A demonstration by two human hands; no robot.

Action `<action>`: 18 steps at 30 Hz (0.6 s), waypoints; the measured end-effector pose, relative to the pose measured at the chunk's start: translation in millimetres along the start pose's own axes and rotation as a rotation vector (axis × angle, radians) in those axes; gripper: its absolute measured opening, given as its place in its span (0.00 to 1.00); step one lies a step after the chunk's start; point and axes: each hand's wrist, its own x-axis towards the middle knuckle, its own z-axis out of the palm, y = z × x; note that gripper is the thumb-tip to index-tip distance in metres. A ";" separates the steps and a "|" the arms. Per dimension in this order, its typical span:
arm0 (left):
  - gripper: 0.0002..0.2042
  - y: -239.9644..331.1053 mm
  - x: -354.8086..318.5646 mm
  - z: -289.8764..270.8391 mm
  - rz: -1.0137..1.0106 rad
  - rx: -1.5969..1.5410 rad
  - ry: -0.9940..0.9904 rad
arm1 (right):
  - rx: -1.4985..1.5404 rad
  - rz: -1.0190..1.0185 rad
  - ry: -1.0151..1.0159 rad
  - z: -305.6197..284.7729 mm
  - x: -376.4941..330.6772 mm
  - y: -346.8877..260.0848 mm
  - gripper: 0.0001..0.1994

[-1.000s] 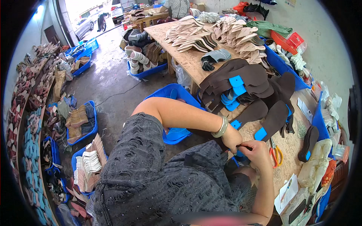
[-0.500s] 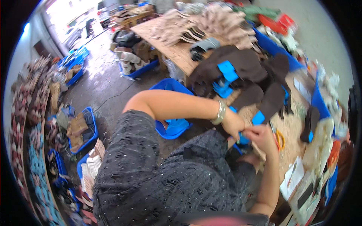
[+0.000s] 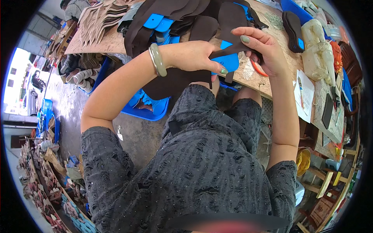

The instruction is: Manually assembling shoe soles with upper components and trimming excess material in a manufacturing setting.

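Note:
Over the table's near edge, my left hand (image 3: 192, 56) is closed on a dark brown insole (image 3: 176, 83). Its broad end hangs below my left wrist. Beside my left thumb is a blue patch (image 3: 230, 63). My right hand (image 3: 266, 48) pinches the far end of a dark strip (image 3: 237, 49) stretched between both hands; whether it belongs to the same insole cannot be made out. A pile of dark insoles with blue patches (image 3: 157, 22) lies just beyond my hands, and a separate stack of dark insoles (image 3: 292, 29) is to the right.
Beige cut pieces (image 3: 99, 25) cover the table's left part. A blue basket (image 3: 149, 112) stands on the floor under my left arm. To the right lie a paper sheet (image 3: 305, 95), a dark phone-like slab (image 3: 327, 110) and orange-handled scissors, partly hidden by my right hand (image 3: 258, 69).
My view has swung toward the table. The hands, together low by the table edge before, are now higher and farther apart, with the dark insole and strip now visible in them.

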 end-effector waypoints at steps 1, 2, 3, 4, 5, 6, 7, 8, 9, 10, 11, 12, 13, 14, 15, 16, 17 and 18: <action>0.16 0.2 0.9 1.8 -0.008 -0.012 0.005 | 0.018 -0.021 0.018 0.1 -1.3 -0.5 0.12; 0.15 0.4 1.7 3.3 -0.017 -0.024 0.011 | 0.035 -0.043 0.036 0.3 -2.2 -1.3 0.12; 0.15 0.3 1.9 5.1 -0.014 -0.023 0.006 | 0.035 -0.043 0.041 1.0 -3.9 -3.1 0.12; 0.15 -0.1 2.3 7.0 0.007 -0.081 0.048 | 0.051 -0.069 0.055 1.9 -6.1 -5.4 0.12; 0.14 0.2 2.7 8.3 0.029 -0.139 0.089 | 0.067 -0.095 0.068 2.1 -7.3 -6.6 0.12; 0.14 1.6 2.9 9.1 0.032 -0.138 0.085 | 0.066 -0.096 0.073 1.3 -7.4 -6.4 0.12; 0.13 2.9 3.1 9.9 0.042 -0.199 0.103 | 0.079 -0.109 0.097 0.5 -7.6 -5.5 0.12; 0.13 3.6 4.0 10.2 0.053 -0.260 0.121 | 0.092 -0.123 0.120 -0.1 -7.6 -4.8 0.13; 0.13 1.7 5.8 11.2 0.056 -0.259 0.117 | 0.090 -0.124 0.125 -0.3 -7.4 -4.5 0.13; 0.14 -1.8 7.6 14.2 0.088 -0.304 0.139 | 0.084 -0.134 0.154 0.2 -7.8 -4.4 0.13; 0.14 -4.6 8.9 16.6 0.119 -0.348 0.162 | 0.078 -0.145 0.183 1.0 -8.0 -4.4 0.12; 0.14 -5.8 9.1 18.1 0.123 -0.348 0.160 | 0.075 -0.145 0.186 2.1 -7.8 -3.9 0.12; 0.16 -7.2 8.6 19.7 0.144 -0.402 0.182 | 0.080 -0.150 0.204 3.9 -7.6 -2.4 0.12; 0.17 -8.2 7.8 21.7 0.166 -0.456 0.206 | 0.083 -0.155 0.221 6.1 -7.2 -1.3 0.12; 0.17 -8.5 6.5 24.5 0.171 -0.456 0.204 | 0.079 -0.156 0.224 9.2 -7.5 -0.9 0.12; 0.17 -7.3 8.4 27.1 0.199 -0.520 0.217 | 0.092 -0.161 0.240 9.1 -8.5 0.8 0.12; 0.17 -6.9 10.9 28.9 0.227 -0.585 0.231 | 0.104 -0.166 0.256 8.7 -8.9 2.5 0.12; 0.17 -8.3 14.2 30.4 0.221 -0.584 0.224 | 0.112 -0.164 0.262 7.6 -8.6 4.8 0.12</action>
